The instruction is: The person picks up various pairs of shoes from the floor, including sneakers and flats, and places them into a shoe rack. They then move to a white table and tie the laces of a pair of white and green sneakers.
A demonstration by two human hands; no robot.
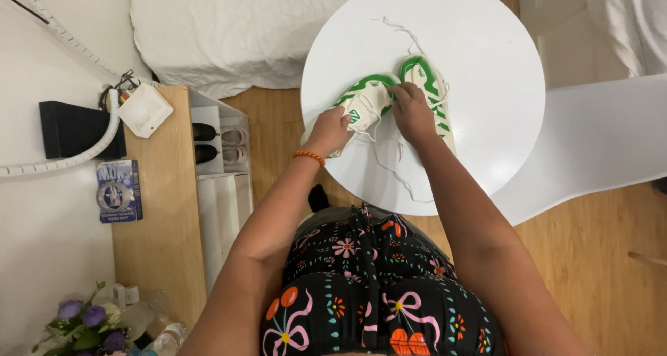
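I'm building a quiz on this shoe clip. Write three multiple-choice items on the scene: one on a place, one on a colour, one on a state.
1. Where do the two sneakers lie?
A. on the wooden floor
B. on the round white table
C. on the wooden shelf

2. What colour trims the white sneakers?
A. green
B. red
C. blue

3. How are the laces of the near sneaker?
A. tied in a bow
B. missing
C. loose

Key:
1 B: both the near sneaker and the far sneaker rest on the round white table.
2 A: green bands run along both shoes.
3 C: loose laces trail across the tabletop, while the left hand steadies the shoe and the right hand works at its top.
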